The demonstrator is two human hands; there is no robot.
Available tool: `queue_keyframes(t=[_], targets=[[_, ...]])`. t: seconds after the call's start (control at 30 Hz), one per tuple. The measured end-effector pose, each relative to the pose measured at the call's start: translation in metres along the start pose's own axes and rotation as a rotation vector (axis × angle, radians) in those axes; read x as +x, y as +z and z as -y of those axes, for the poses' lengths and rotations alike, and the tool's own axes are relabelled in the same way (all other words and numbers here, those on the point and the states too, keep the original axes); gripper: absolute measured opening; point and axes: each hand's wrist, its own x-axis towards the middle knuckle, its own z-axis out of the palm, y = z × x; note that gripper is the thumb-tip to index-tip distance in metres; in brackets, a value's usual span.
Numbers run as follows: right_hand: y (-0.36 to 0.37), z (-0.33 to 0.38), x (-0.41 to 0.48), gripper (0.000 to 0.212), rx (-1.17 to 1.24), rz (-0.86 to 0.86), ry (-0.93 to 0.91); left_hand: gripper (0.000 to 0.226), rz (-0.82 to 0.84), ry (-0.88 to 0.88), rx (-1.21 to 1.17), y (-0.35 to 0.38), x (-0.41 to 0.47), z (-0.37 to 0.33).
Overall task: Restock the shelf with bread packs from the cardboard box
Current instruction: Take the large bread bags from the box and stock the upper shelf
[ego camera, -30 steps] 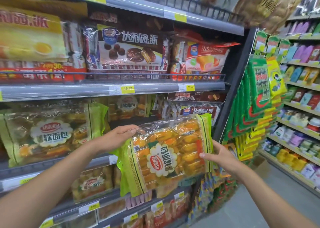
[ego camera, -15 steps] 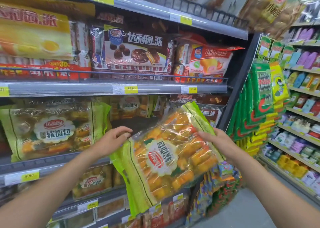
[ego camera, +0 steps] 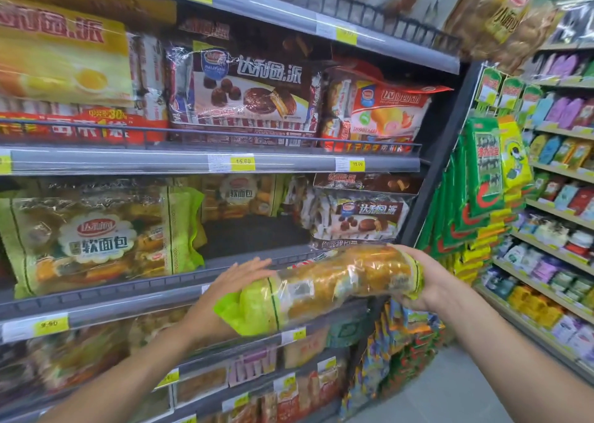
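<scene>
Placing step: both hands' fingers hold a bread pack (ego camera: 334, 286) flat; next, slide it toward 11 o'clock into the shelf gap (ego camera: 254, 233).

Price tags (ego camera: 243, 161) 15.80, (ego camera: 357, 164) 15.00; shelved bread pack (ego camera: 96, 239) 软面包

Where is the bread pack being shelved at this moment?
Lower centre of the head view: the bread pack lies flat between the left hand and right hand, before the empty gap in the shelf.
</scene>
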Motion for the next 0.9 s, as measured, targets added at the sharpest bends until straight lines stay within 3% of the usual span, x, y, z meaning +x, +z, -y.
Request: queue_keyframes(t=[0.07,0.13,0.17,0.27,0.37,0.53,0.63,0.7,0.8,0.9], targets=[[-0.007,0.000,0.003,0.031,0.057,0.003,0.045,0.026,-0.121,-0.149,-0.313,0.002,0.001,-0.022],[-0.013,-0.003,0.005,0.051,0.041,0.027,0.082,0.024,-0.230,-0.258,-0.576,0.001,0.010,-0.038],[-0.017,-0.004,0.009,0.064,0.039,0.050,0.102,0.033,-0.273,-0.291,-0.690,-0.004,0.014,-0.044],[-0.027,-0.008,0.018,0.090,0.032,0.085,0.116,0.096,-0.341,-0.367,-0.874,-0.015,0.024,-0.056],[-0.031,-0.013,0.020,0.084,0.002,0.066,0.072,0.117,-0.311,-0.529,-0.916,-0.020,0.024,-0.058],[-0.031,-0.024,0.021,0.058,-0.032,-0.004,-0.045,0.120,-0.312,-0.582,-0.942,-0.022,0.022,-0.055],[-0.038,-0.036,0.030,0.071,-0.150,-0.059,-0.138,0.118,-0.324,-0.603,-0.976,-0.020,0.019,-0.048],[-0.040,-0.049,0.032,0.081,-0.277,-0.007,-0.111,0.110,-0.339,-0.606,-1.001,-0.019,0.017,-0.053],[-0.033,-0.059,0.029,0.053,-0.332,0.171,-0.075,0.089,-0.335,-0.624,-1.141,-0.015,0.018,-0.050],[-0.028,-0.049,0.033,0.059,-0.345,0.110,-0.222,0.111,-0.239,-0.659,-1.282,-0.014,0.015,-0.029]])
